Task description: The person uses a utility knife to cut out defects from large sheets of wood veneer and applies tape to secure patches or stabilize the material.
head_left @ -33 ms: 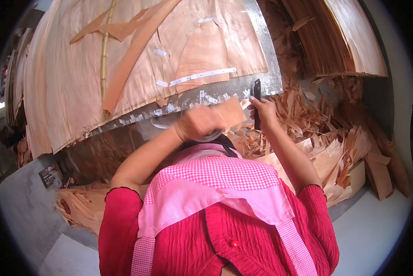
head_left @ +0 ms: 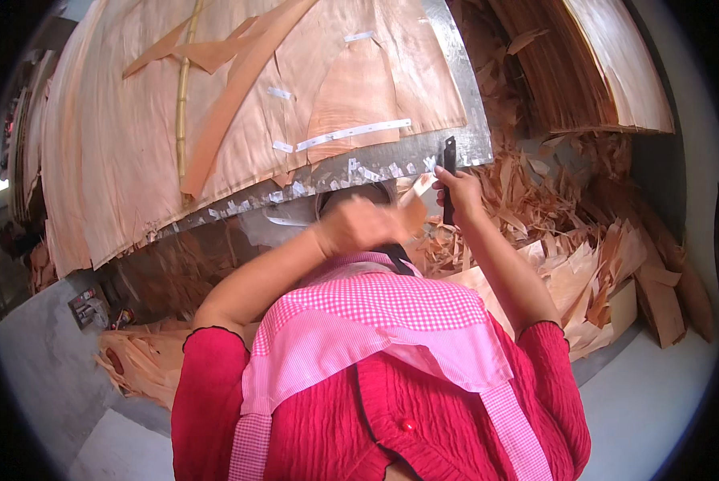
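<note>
The right hand (head_left: 462, 194) is closed around a black knife-like tool (head_left: 450, 157), right of frame centre; by the blurred left hand (head_left: 358, 225), at centre, a veneer scrap (head_left: 413, 216) is held, probably light, brittle, best pinched across its faces.

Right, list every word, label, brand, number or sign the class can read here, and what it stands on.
No readable text.
Long white narrow strip on the pale wood sheet: tiny dark marks, too small to read.
Small dark rectangular item, left: markings too blurred.
Flat black tool in the right hand: no lettering visible.
</note>
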`<state>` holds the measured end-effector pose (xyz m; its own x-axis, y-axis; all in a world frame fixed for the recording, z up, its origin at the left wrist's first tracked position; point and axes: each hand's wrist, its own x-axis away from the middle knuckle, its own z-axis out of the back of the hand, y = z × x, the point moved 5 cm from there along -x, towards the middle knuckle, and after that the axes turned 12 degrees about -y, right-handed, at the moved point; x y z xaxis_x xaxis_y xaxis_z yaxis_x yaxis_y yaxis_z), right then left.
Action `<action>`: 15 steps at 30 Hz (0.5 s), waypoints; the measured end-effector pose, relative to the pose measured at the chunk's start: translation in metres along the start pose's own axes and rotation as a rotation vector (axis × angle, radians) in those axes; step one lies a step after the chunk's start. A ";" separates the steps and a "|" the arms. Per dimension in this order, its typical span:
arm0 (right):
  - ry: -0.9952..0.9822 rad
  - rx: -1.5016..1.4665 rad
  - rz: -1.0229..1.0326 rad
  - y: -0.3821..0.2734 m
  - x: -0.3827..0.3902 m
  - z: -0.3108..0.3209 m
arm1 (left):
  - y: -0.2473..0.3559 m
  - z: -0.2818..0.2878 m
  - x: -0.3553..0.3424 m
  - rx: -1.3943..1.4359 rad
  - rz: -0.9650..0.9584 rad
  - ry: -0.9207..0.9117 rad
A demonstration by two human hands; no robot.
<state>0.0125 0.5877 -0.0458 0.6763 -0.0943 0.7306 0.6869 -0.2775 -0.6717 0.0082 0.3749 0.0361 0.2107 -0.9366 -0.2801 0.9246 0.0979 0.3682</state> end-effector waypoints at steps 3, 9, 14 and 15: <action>0.013 -0.044 -0.036 0.000 -0.002 -0.004 | 0.035 -0.029 -0.018 0.201 -0.061 -0.017; 0.055 0.045 0.018 -0.003 -0.008 -0.002 | -0.075 0.012 -0.025 -0.074 0.497 0.164; 0.036 0.420 -0.031 -0.012 0.005 0.008 | -0.081 0.044 -0.005 -0.071 0.497 0.117; 0.138 0.717 0.035 -0.007 0.001 0.023 | -0.084 0.047 0.010 -0.129 0.511 0.125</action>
<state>0.0145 0.6120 -0.0431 0.6938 -0.2247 0.6842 0.7030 0.4177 -0.5756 -0.0822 0.3418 0.0446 0.6726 -0.7125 -0.2000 0.7243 0.5785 0.3750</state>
